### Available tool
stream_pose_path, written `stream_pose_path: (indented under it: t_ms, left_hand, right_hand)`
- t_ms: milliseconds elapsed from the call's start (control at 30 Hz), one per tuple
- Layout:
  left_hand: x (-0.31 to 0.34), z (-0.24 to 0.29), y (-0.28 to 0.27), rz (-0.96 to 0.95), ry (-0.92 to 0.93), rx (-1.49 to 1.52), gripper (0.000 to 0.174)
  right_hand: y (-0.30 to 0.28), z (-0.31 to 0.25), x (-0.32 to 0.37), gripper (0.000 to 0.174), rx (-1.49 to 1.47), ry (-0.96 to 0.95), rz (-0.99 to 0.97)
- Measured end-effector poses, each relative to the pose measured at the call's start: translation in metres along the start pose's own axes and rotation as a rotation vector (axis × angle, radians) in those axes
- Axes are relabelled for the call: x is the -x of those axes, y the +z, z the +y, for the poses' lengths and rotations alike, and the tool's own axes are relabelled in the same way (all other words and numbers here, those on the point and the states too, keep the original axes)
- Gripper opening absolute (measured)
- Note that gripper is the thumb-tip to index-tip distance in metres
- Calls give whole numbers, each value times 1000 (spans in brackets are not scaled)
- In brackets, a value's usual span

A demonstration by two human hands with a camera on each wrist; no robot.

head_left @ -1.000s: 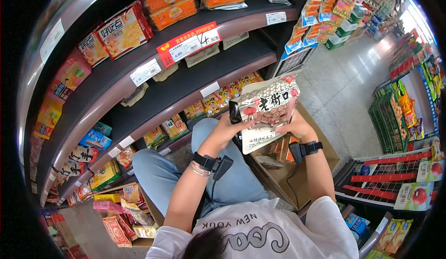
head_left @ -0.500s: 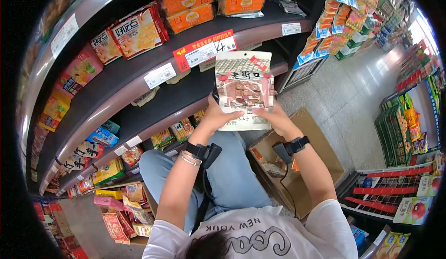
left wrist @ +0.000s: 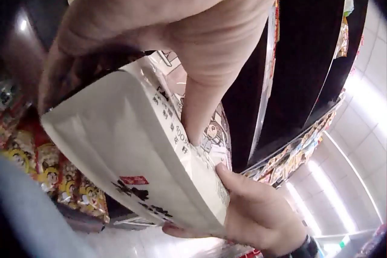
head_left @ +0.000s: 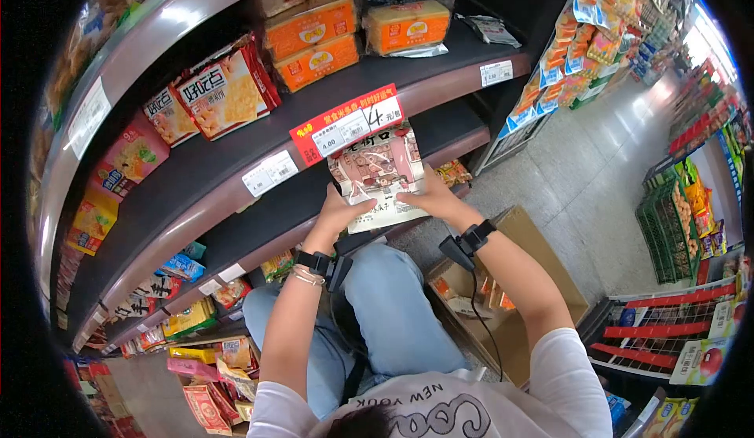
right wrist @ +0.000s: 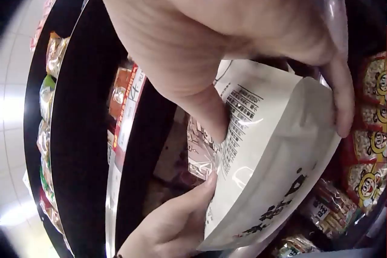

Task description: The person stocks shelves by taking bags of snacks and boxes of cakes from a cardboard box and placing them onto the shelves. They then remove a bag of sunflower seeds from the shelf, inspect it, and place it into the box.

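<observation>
Bag [head_left: 379,180] is at the shelf front, gripped by both hands, its far end in the gap betw. the upper shelf [head_left: 377,74] and lower shelf [head_left: 275,219]. Long axis runs away from the person's body toward the shelf, top end pointing in, bottom end facing back to the person. Printed face is up, its lettering reading upright from the person's side.

L hand [head_left: 339,212] grips the bag's L side near the bottom: thumb on the printed face, other fingers wrapped round the edge & under. R hand [head_left: 434,198] does the same on the R side. The 2 thumbs point inward, apart from each other.

Red price sign [head_left: 349,124] on the upper shelf's edge overlaps the bag's top in head view, so its tip is hidden. Above, on the upper shelf: 2 stacked orange packs [head_left: 312,45], 1 more orange pack [head_left: 408,28] to their R, & cracker packs [head_left: 224,96] to the L. Below, the person's knee [head_left: 385,273]; to its R, a cardboard box [head_left: 530,253] w/ small packs [head_left: 471,290] inside. Farther R, a green basket [head_left: 666,230].
</observation>
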State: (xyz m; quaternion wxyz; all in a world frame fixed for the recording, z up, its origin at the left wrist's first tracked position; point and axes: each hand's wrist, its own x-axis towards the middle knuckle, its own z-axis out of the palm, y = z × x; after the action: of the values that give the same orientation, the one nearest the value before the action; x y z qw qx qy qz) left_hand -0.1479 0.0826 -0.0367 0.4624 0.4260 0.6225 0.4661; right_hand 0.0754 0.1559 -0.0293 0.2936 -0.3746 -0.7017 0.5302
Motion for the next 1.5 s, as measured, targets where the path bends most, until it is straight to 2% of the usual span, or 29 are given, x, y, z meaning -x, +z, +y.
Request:
stream_pose_path:
  t_ms: [67, 100, 200, 233, 333, 367, 433, 567, 700, 800, 900, 1000, 1100, 1200, 1233, 1333, 1367, 1467, 1500]
  left_hand:
    - [-14, -17, -13, 29, 74, -37, 90]
    - [-19, -21, -18, 8, 149, 26, 82]
    - [-29, -28, -33, 71, 204, -59, 76]
    - [-29, -26, -35, 118, 262, -83, 65]
    - [-33, -11, -47, 80, 102, -134, 67]
    - [-31, -4, -48, 100, 73, -193, 60]
    - [-34, -9, -51, 105, 73, -174, 58]
    - [-33, 3, -48, 158, 77, -131, 54]
    - [-46, 6, -51, 223, 52, -307, 47]
    - [-60, -15, -52, 286, 225, -368, 45]
    - [-59, -24, -47, 357, 216, -620, 44]
    - [-51, -21, -43, 322, 113, -591, 52]
    - [-45, -20, -40, 365, 122, -588, 63]
    - [-41, -14, -34, 392, 111, -507, 72]
    - [-39, -12, -32, 402, 105, -480, 76]
    - [-30, 1, -21, 451, 302, -253, 79]
    - [-21, 10, -14, 464, 246, -124, 82]
    - [-13, 1, 8, 662, 272, 176, 88]
    - [3, 17, 23, 668, 153, 170, 90]
  right_hand:
    - [9, 18, -20, 70, -23, -64, -4]
    - [11, 17, -28, 68, 0, -71, -3]
    - [20, 14, -49, 64, 49, -117, 3]
    - [24, 13, -56, 64, 46, -150, 7]
    - [31, 9, -78, 64, 75, -204, 41]
    - [32, 6, -86, 65, 80, -234, 55]
    - [34, 5, -97, 62, 78, -299, 70]
    - [30, 13, -119, 47, 114, -235, -50]
    - [33, 17, -128, 39, 47, -316, 57]
    - [36, 31, -137, 39, 104, -320, 83]
    - [43, 53, -137, 53, 220, -181, 95]
    - [46, 63, -134, 69, 242, -173, 155]
    - [40, 51, -120, 78, 175, -130, 131]
    - [39, 53, -113, 78, 168, -94, 202]
    - [39, 54, -108, 75, 167, -150, 264]
    - [31, 46, -86, 71, 78, -103, 327]
    - [29, 40, -77, 59, 49, -54, 361]
    - [17, 37, -46, 44, -113, -141, 413]
    - [10, 33, -32, 30, -185, -147, 410]
